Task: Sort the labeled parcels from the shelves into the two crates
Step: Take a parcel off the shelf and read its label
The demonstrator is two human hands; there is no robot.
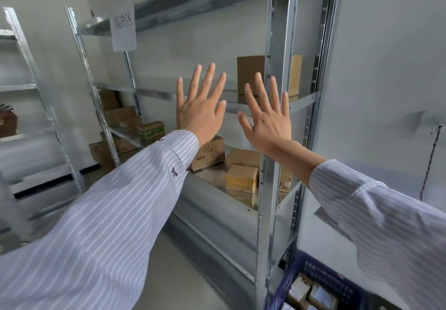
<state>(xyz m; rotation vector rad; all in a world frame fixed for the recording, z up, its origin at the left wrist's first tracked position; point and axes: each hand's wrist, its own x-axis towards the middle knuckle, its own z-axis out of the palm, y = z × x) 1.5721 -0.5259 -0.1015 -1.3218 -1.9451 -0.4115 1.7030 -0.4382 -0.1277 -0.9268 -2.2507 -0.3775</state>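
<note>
My left hand [200, 109] and my right hand [266, 119] are both raised in front of the metal shelf unit [274, 107], fingers spread and straight, holding nothing. Behind them a tall brown parcel [251, 74] stands on the middle shelf, partly hidden by the upright. On the lower shelf lie a box with a flower print [211, 153], a tape-wrapped parcel [241, 180] and a flat brown parcel [245, 157]. A dark blue crate [321, 278] with parcels inside sits on the floor at the lower right.
Further parcels [123, 114] are stacked on the far left end of the shelves and on the floor. A paper sign [123, 26] hangs from the top shelf. A second metal rack [29, 88] stands at the left. A white wall is at the right.
</note>
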